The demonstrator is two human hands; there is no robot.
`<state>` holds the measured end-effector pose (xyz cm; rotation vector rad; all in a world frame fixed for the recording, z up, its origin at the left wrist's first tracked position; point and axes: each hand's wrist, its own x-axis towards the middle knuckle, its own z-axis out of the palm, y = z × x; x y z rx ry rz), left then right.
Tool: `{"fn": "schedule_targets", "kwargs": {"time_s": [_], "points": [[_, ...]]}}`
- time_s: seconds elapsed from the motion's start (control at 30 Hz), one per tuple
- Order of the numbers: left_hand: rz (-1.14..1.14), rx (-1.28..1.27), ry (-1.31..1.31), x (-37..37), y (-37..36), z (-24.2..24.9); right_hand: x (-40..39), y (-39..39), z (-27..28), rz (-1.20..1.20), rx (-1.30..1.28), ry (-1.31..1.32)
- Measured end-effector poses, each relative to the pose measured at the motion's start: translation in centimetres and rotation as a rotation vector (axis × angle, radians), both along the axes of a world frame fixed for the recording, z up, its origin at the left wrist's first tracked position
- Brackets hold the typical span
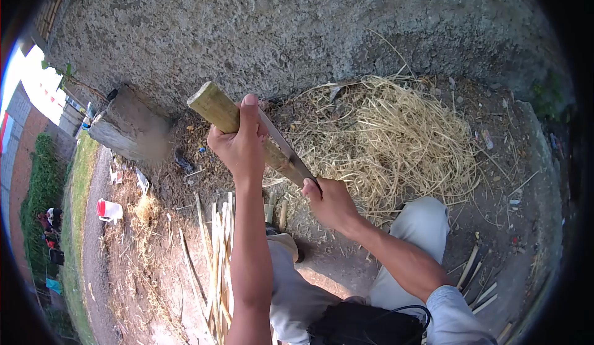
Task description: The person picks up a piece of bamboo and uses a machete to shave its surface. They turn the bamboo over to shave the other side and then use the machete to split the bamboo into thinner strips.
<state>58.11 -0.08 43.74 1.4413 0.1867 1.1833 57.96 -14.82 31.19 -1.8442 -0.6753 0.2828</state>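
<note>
A thick piece of bamboo (215, 106) slants down to the right in front of me, its cut end at the upper left. My left hand (238, 147) is wrapped round it with the thumb pointing up. My right hand (333, 204) is closed on a knife near the bamboo's lower end. The knife blade (278, 136) runs along the bamboo's upper right side, its far end close to my left fingers. Most of the knife's handle is hidden in my right hand.
A heap of pale shavings (414, 147) lies before the rough wall (297, 29). Long split strips (219, 258) lie at my left. A red-lidded white jug (109, 210) stands farther left, near a concrete block (127, 125). More strips (476, 277) lie by my right knee.
</note>
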Motion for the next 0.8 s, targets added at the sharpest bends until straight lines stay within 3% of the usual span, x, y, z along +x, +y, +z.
{"fn": "schedule_targets", "kwargs": {"time_s": [0.1, 0.2, 0.3, 0.47, 0.53, 0.6, 0.7, 0.8], "points": [[-0.063, -0.003, -0.050, 0.1, -0.6, -0.1, -0.9, -0.2, 1.5, -0.035, 0.059, -0.038], [0.073, 0.046, -0.010, 0.6, -1.7, -0.2, -1.9, 1.0, -1.1, -0.127, 0.077, -0.037], [0.018, -0.021, -0.004, 0.1, 0.1, -0.2, -1.0, 0.0, -0.7, 0.001, -0.063, 0.073], [-0.015, 0.040, 0.007, 0.2, -1.0, -0.2, -1.7, 0.2, 0.6, -0.077, 0.018, -0.079], [0.013, 0.034, -0.007, 0.0, -0.3, -0.7, -1.5, 0.2, -2.7, -0.037, -0.103, -0.045], [0.014, 0.007, -0.022, -0.3, 0.2, -0.3, -0.8, 0.1, -2.3, -0.009, -0.205, -0.053], [-0.043, -0.008, -0.043, -0.3, 0.1, 0.1, -0.8, -0.3, 0.6, -0.004, -0.164, -0.030], [0.027, 0.020, -0.016, -0.2, -0.6, -0.8, -1.8, 0.6, -2.7, -0.099, -0.016, 0.003]]}}
